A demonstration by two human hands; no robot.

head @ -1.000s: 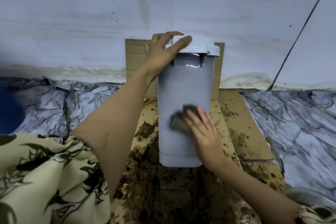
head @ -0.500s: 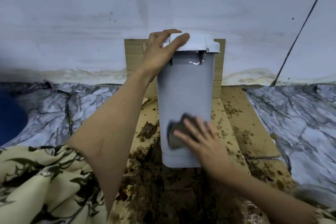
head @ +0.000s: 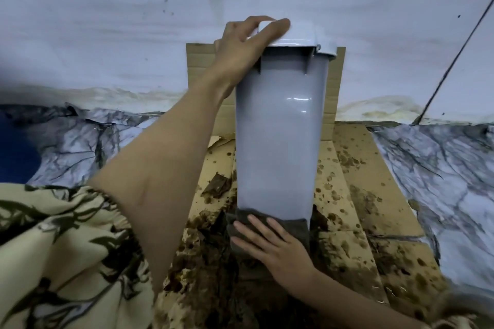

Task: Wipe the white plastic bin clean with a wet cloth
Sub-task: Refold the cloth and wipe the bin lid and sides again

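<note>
Left arm [head: 171, 168] long and bare, reaching up from a patterned sleeve [head: 53, 248] to the top of the bin. Left hand [head: 243, 43] curled over the near edge of the lid [head: 296, 35], thumb in front, fingers on top, gripping it. Right hand [head: 275, 243] low down, fingers straight and spread, pressing flat on a dark cloth [head: 294, 224], not curled around it. Tall white bin [head: 278, 141] standing up straight in the middle, long way running up and down, lid end at the top, a bit wider at the top than at the bottom. Smooth, pale grey-white side, shiny in one small spot near the top right, clean-looking above the cloth. Cloth wrapped against the very bottom of the bin, hiding the foot. Under the bin, flat cardboard [head: 361, 195] with brown spots and wet brown mess. More cardboard standing behind the bin, against a pale wall [head: 133, 35]. Marble-look floor [head: 441, 173] on both sides.
</note>
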